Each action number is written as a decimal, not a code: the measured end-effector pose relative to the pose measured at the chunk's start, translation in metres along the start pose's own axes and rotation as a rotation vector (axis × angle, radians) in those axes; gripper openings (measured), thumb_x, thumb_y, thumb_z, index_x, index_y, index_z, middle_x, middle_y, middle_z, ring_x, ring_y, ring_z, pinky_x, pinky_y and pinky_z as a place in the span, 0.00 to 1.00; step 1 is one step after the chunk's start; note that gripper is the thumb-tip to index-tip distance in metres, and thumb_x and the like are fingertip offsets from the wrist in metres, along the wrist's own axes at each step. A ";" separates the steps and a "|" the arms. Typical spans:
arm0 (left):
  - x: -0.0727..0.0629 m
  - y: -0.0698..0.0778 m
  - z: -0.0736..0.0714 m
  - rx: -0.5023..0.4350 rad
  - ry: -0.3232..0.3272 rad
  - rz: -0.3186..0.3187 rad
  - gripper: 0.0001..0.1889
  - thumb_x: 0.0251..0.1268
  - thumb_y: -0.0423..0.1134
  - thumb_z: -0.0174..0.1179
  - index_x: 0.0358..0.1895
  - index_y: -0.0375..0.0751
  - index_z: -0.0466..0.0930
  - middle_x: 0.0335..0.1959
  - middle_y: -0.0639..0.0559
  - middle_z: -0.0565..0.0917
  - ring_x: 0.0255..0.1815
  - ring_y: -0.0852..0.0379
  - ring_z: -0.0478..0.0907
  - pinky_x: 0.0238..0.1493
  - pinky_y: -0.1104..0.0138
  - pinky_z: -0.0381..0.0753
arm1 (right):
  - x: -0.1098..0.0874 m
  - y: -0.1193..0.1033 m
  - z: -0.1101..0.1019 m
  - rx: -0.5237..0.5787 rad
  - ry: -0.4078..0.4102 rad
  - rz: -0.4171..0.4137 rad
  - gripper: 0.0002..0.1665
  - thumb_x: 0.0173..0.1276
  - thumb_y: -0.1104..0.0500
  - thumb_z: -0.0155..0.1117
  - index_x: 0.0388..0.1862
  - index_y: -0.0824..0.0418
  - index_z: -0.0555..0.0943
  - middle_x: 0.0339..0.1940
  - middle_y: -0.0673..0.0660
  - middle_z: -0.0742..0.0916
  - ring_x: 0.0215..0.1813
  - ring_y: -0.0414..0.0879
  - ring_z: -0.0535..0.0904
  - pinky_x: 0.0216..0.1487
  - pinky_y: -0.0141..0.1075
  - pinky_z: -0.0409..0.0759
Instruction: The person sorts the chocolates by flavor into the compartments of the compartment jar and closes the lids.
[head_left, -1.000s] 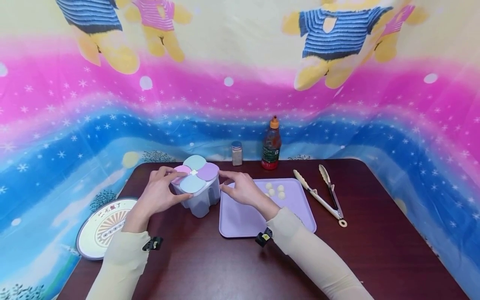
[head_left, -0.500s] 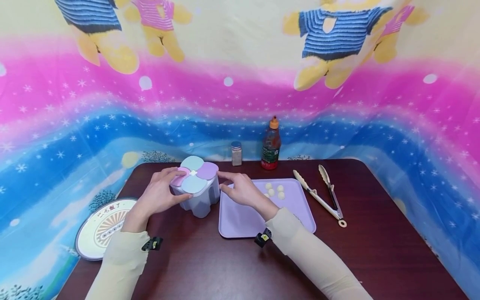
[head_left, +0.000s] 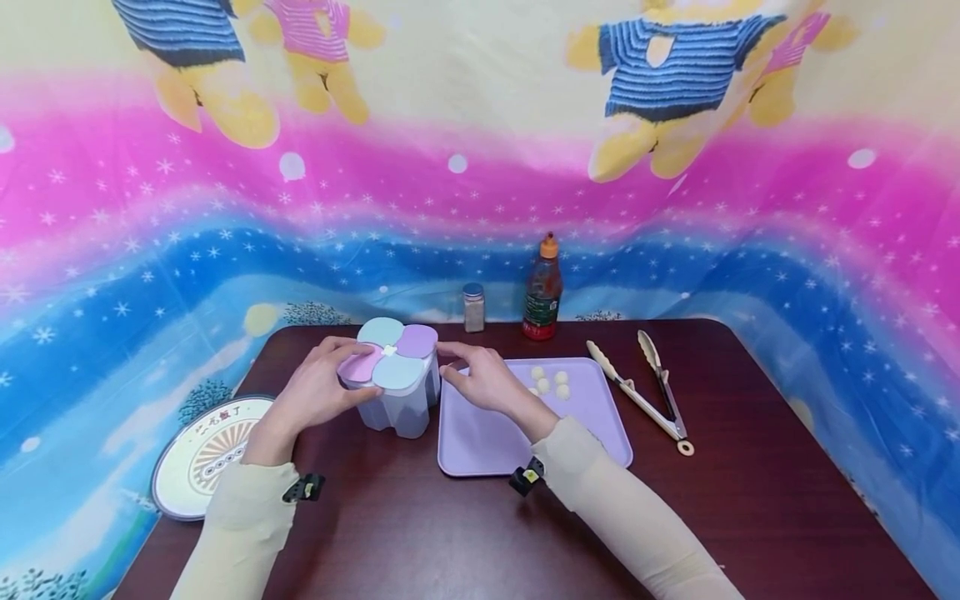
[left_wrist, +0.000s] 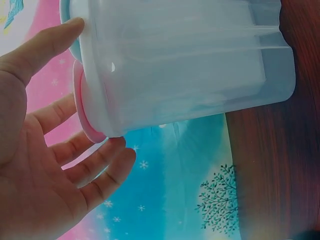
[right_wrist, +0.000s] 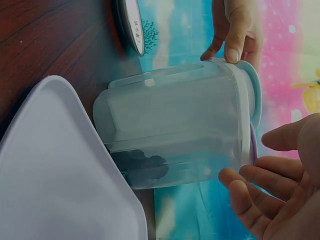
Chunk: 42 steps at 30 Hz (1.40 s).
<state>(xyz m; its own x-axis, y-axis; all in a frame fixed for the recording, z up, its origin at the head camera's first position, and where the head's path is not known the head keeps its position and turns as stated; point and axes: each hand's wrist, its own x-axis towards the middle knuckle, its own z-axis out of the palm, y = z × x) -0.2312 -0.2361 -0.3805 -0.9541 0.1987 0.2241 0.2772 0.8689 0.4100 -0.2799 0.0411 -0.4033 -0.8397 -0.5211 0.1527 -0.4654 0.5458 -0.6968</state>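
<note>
Petal-lidded canister (head_left: 396, 396), upright on desk (head_left: 420, 533).
I have the left hand (head_left: 315, 387) pinching its top edge; right hand (head_left: 486, 379), fingers spread, alongside.

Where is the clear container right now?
In the head view, the container is left of the purple tray, between the left hand and the right hand.

The lid (head_left: 389, 351) is pink, purple and pale blue, with white centre. The tray (head_left: 480, 442) at right is plain lilac; the left plate (head_left: 213, 458) is white with brown rays.
</note>
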 end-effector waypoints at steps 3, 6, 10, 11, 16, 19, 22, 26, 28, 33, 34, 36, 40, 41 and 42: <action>0.000 0.000 0.000 0.002 0.003 0.001 0.36 0.51 0.55 0.74 0.64 0.46 0.78 0.59 0.41 0.74 0.61 0.41 0.71 0.62 0.45 0.73 | 0.001 0.001 0.000 -0.009 -0.007 -0.006 0.29 0.76 0.53 0.57 0.74 0.50 0.70 0.70 0.54 0.80 0.60 0.49 0.84 0.52 0.44 0.85; 0.000 0.002 0.000 0.002 -0.001 -0.009 0.35 0.52 0.57 0.74 0.64 0.46 0.79 0.54 0.42 0.75 0.57 0.44 0.72 0.60 0.47 0.75 | 0.002 0.002 0.000 -0.028 -0.018 -0.007 0.30 0.76 0.53 0.57 0.76 0.49 0.68 0.70 0.54 0.80 0.59 0.48 0.85 0.51 0.43 0.85; -0.001 0.003 0.000 -0.003 -0.004 -0.020 0.35 0.52 0.58 0.73 0.63 0.46 0.79 0.53 0.42 0.74 0.55 0.45 0.73 0.58 0.48 0.75 | 0.004 0.005 0.001 -0.051 -0.024 -0.012 0.32 0.76 0.52 0.57 0.77 0.47 0.66 0.70 0.53 0.80 0.59 0.47 0.85 0.51 0.43 0.85; -0.001 0.003 0.000 -0.003 -0.002 -0.018 0.35 0.52 0.58 0.74 0.63 0.46 0.79 0.53 0.42 0.74 0.54 0.45 0.73 0.58 0.48 0.76 | 0.004 0.005 0.002 -0.054 -0.025 -0.015 0.32 0.76 0.52 0.56 0.77 0.47 0.65 0.70 0.53 0.80 0.59 0.48 0.85 0.52 0.43 0.85; -0.001 0.002 0.002 -0.005 0.011 -0.010 0.36 0.52 0.59 0.73 0.63 0.45 0.79 0.55 0.39 0.73 0.55 0.43 0.72 0.57 0.48 0.75 | 0.005 0.006 0.001 -0.065 -0.047 -0.012 0.32 0.78 0.51 0.54 0.79 0.46 0.62 0.73 0.53 0.76 0.61 0.49 0.83 0.55 0.45 0.84; 0.000 0.002 0.002 -0.019 0.012 -0.011 0.37 0.52 0.59 0.73 0.65 0.46 0.78 0.60 0.38 0.70 0.60 0.40 0.69 0.61 0.46 0.73 | 0.005 0.006 0.000 -0.061 -0.042 -0.004 0.32 0.78 0.51 0.55 0.78 0.46 0.64 0.74 0.52 0.76 0.61 0.49 0.83 0.56 0.45 0.84; 0.000 0.001 0.002 -0.028 0.004 0.006 0.37 0.54 0.59 0.72 0.66 0.47 0.76 0.69 0.37 0.66 0.67 0.37 0.66 0.65 0.43 0.71 | 0.004 0.004 0.000 -0.046 -0.015 -0.007 0.30 0.77 0.51 0.56 0.76 0.48 0.68 0.72 0.52 0.78 0.59 0.48 0.84 0.53 0.44 0.85; 0.002 0.002 0.003 -0.029 -0.024 0.034 0.36 0.56 0.56 0.71 0.67 0.47 0.75 0.75 0.37 0.63 0.72 0.34 0.64 0.68 0.40 0.69 | 0.002 0.001 0.000 -0.031 0.023 -0.016 0.28 0.75 0.49 0.59 0.72 0.48 0.72 0.68 0.52 0.81 0.55 0.46 0.85 0.49 0.42 0.85; 0.003 0.002 0.003 -0.025 -0.036 0.043 0.36 0.57 0.56 0.71 0.68 0.47 0.74 0.76 0.37 0.62 0.73 0.33 0.64 0.68 0.39 0.68 | 0.002 -0.002 0.000 -0.029 0.037 -0.018 0.28 0.73 0.49 0.61 0.71 0.48 0.74 0.66 0.52 0.82 0.53 0.45 0.86 0.46 0.39 0.85; 0.004 0.003 0.005 -0.009 -0.043 0.063 0.36 0.57 0.55 0.71 0.68 0.46 0.74 0.76 0.36 0.63 0.73 0.31 0.63 0.68 0.38 0.68 | -0.001 -0.009 0.000 -0.024 0.055 -0.022 0.26 0.71 0.49 0.65 0.67 0.49 0.77 0.62 0.51 0.84 0.51 0.45 0.86 0.40 0.33 0.84; 0.004 0.003 0.005 -0.007 -0.042 0.066 0.36 0.57 0.55 0.71 0.68 0.46 0.74 0.76 0.36 0.63 0.73 0.31 0.63 0.68 0.38 0.67 | -0.001 -0.010 0.001 -0.022 0.052 -0.020 0.26 0.70 0.49 0.66 0.67 0.49 0.77 0.61 0.51 0.84 0.51 0.45 0.85 0.40 0.33 0.84; 0.003 0.003 0.006 -0.006 -0.041 0.069 0.36 0.57 0.55 0.71 0.68 0.46 0.74 0.75 0.36 0.63 0.73 0.31 0.63 0.68 0.38 0.67 | -0.002 -0.011 0.002 -0.014 0.040 -0.018 0.27 0.69 0.49 0.68 0.66 0.49 0.78 0.59 0.52 0.84 0.52 0.48 0.85 0.39 0.33 0.83; 0.003 0.003 0.007 -0.010 -0.040 0.069 0.36 0.57 0.54 0.71 0.68 0.46 0.74 0.75 0.36 0.62 0.73 0.30 0.61 0.68 0.38 0.67 | -0.002 -0.013 0.004 -0.025 0.032 -0.024 0.28 0.66 0.49 0.71 0.64 0.49 0.79 0.57 0.53 0.84 0.53 0.48 0.83 0.41 0.34 0.83; 0.002 0.003 0.008 -0.011 -0.039 0.068 0.36 0.57 0.54 0.71 0.68 0.46 0.74 0.75 0.35 0.62 0.73 0.30 0.61 0.68 0.38 0.67 | -0.002 -0.013 0.004 -0.033 0.035 -0.035 0.28 0.65 0.49 0.72 0.64 0.49 0.79 0.56 0.53 0.84 0.52 0.48 0.84 0.42 0.34 0.83; 0.002 0.003 0.008 -0.012 -0.039 0.068 0.36 0.57 0.54 0.71 0.68 0.46 0.74 0.75 0.36 0.62 0.73 0.30 0.61 0.68 0.38 0.67 | -0.002 -0.013 0.005 -0.039 0.037 -0.044 0.28 0.64 0.49 0.72 0.63 0.49 0.80 0.55 0.52 0.84 0.52 0.47 0.84 0.42 0.34 0.83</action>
<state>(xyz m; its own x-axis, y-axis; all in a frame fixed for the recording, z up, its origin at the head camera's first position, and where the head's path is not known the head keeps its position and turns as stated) -0.2334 -0.2299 -0.3860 -0.9368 0.2743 0.2173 0.3423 0.8474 0.4059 -0.2708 0.0313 -0.3978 -0.8278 -0.5206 0.2090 -0.5119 0.5488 -0.6608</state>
